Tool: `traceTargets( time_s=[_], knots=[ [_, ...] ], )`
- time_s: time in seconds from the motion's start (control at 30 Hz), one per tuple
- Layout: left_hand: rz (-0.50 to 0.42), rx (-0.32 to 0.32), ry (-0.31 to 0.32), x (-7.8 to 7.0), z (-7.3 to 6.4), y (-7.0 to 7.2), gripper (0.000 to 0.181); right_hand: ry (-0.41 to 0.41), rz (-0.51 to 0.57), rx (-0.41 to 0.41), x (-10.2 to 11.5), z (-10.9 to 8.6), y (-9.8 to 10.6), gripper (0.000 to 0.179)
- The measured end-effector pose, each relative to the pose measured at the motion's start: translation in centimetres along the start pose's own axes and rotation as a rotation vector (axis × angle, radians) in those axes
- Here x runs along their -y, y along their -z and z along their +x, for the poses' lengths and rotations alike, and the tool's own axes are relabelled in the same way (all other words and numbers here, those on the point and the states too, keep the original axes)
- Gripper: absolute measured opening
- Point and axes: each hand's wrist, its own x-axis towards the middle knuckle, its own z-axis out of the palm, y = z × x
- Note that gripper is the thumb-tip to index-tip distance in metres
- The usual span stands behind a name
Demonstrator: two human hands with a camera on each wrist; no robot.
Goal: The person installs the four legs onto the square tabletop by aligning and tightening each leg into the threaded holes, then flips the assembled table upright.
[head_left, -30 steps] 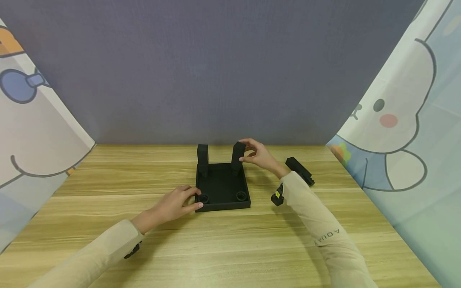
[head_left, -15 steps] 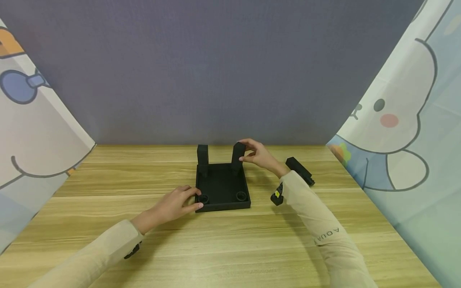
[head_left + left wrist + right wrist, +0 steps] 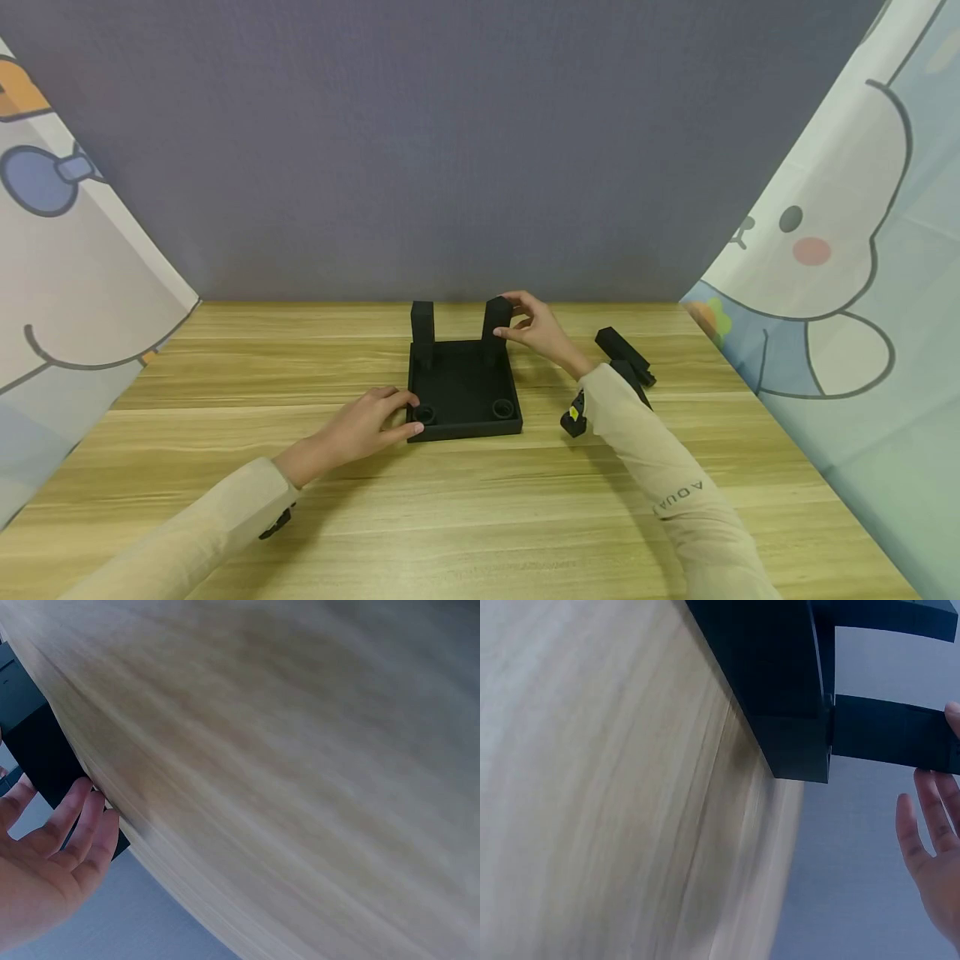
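Observation:
A square black tabletop (image 3: pixel 463 385) with a raised rim lies upside down on the table. Two black square legs rise from its far corners, the left leg (image 3: pixel 422 323) and the right leg (image 3: pixel 495 321). At the near corners are a left round socket (image 3: pixel 424 415) and a right round socket (image 3: pixel 502 408). My left hand (image 3: pixel 363 427) holds the near left corner, fingers over the side and thumb at the front rim. With thumb and fingers my right hand (image 3: pixel 542 332) pinches the upper part of the right leg, which leans slightly outward in the head view.
On the wooden table (image 3: pixel 360 533) at right lies a loose black leg (image 3: pixel 622 348) with a threaded end. Another black piece (image 3: pixel 632 382) shows beside it, partly behind the right sleeve (image 3: pixel 637 442). A grey panel (image 3: pixel 450 150) stands along the back edge.
The right thumb has slid a little across the right leg. My right wrist and sleeve have shifted slightly toward me, uncovering the second black piece. The left hand stays put.

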Motion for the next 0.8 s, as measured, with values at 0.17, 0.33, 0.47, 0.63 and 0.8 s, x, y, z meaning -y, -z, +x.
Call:
traceTargets(
  time_s=[0.17, 0.33, 0.47, 0.63, 0.8],
  knots=[
    [-0.006, 0.003, 0.001, 0.0, 0.0, 0.0, 0.040, 0.016, 0.007, 0.022, -1.2, 0.5, 0.3, 0.056],
    [-0.007, 0.003, -0.002, 0.0, 0.0, 0.0, 0.041, 0.008, 0.004, 0.077, -2.6, 1.1, 0.8, 0.058],
    [-0.009, 0.000, -0.004, 0.0, 0.0, 0.0, 0.040, 0.014, -0.003, 0.113, -2.7, 1.3, 1.1, 0.057],
    [-0.009, 0.000, -0.003, 0.0, 0.0, 0.0, 0.039, 0.006, -0.007, 0.125, -1.5, 1.1, 1.3, 0.054],
    [-0.007, 0.001, 0.000, 0.0, 0.0, 0.1, 0.039, 0.002, 0.002, 0.099, 0.1, 0.6, 1.2, 0.050]
  ],
)
